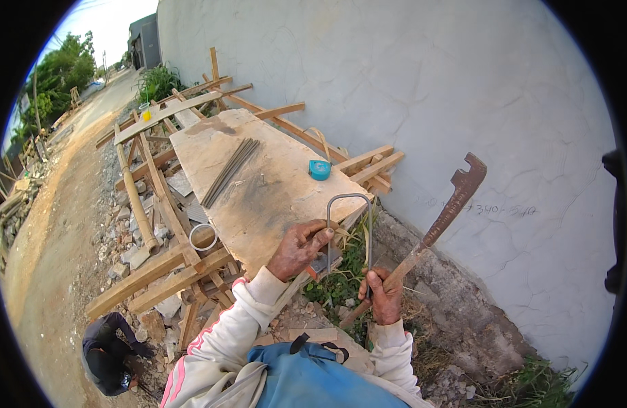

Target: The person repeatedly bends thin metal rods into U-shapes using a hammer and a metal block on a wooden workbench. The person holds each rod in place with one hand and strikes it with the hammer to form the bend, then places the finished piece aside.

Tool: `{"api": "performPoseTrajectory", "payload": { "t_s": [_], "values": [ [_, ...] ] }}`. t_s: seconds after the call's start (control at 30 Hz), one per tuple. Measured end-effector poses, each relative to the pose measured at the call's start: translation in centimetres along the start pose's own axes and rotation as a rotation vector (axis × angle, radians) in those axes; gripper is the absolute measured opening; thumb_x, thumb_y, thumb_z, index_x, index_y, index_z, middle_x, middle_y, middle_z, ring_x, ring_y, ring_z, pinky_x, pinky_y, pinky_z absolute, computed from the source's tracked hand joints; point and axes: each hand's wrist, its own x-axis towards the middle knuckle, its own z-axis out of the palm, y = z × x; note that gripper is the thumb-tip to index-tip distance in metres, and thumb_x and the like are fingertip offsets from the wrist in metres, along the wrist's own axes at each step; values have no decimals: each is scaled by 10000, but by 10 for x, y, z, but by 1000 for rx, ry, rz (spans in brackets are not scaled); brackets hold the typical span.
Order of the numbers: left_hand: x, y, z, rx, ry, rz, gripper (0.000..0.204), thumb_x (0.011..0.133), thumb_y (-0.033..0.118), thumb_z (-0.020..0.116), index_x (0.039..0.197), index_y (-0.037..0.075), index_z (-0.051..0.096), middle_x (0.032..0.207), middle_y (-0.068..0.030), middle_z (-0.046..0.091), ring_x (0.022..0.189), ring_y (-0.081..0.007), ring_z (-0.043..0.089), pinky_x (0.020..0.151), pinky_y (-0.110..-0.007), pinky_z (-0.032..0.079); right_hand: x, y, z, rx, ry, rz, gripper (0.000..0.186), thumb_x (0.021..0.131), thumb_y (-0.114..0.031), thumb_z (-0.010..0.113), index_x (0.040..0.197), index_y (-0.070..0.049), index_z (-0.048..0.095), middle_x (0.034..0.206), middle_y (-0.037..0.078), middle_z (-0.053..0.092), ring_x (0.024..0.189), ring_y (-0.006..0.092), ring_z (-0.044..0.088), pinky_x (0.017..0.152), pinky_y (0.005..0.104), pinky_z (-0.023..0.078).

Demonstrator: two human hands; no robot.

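In front of me is a thin steel rod bent into a narrow U (370, 238), its bend pointing away from me. My left hand (301, 249) pinches its left leg, fingers closed. My right hand (383, 297) is wrapped round the wooden handle of a rebar bending wrench (455, 204); the rod's right leg runs down into the same hand. The wrench has a rusty, notched steel head and leans up to the right, before the wall. Beyond my hands, a worn plywood board (276, 194) carries a bundle of straight steel rods (230, 172) and a teal tape measure (319, 170).
Rough timber beams (160, 194) prop the board over rubble. A white ring (203, 237) hangs at its left edge. A grey wall (422, 88) with pencil marks borders the right. A crouching person in dark clothes (109, 350) is at lower left, beside the dirt road (58, 224).
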Motion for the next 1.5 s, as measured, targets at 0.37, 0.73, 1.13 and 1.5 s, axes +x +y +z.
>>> {"api": "performPoseTrajectory", "payload": {
  "t_s": [0.37,0.73,1.13,1.5],
  "values": [
    [2,-97,-56,99,316,-187,280,980,247,653,1074,-15,618,789,-71,670,653,-148,656,587,-288,544,19,43,1,-151,-89,344,251,993,-227,656,968,22,649,614,17,568,480,85,489,433,247,383],
    [1,-100,-64,1091,394,-94,177,833,224,666,893,61,702,847,-142,680,802,-344,657,742,-448,527,35,61,5,-85,-129,413,225,977,-196,673,919,18,633,571,20,542,425,90,456,385,263,346],
    [3,-117,-57,1354,323,47,206,824,166,657,997,110,753,931,-139,671,906,-345,653,808,-457,541,30,72,6,-93,-112,495,205,974,-199,670,946,2,636,577,20,564,418,83,460,380,254,338],
    [9,-119,-51,1500,230,79,170,833,156,630,948,94,738,893,-138,610,867,-337,651,770,-454,543,28,66,8,-150,-127,545,220,974,-224,675,978,-10,623,605,24,574,429,87,482,379,245,336]
  ]
}}
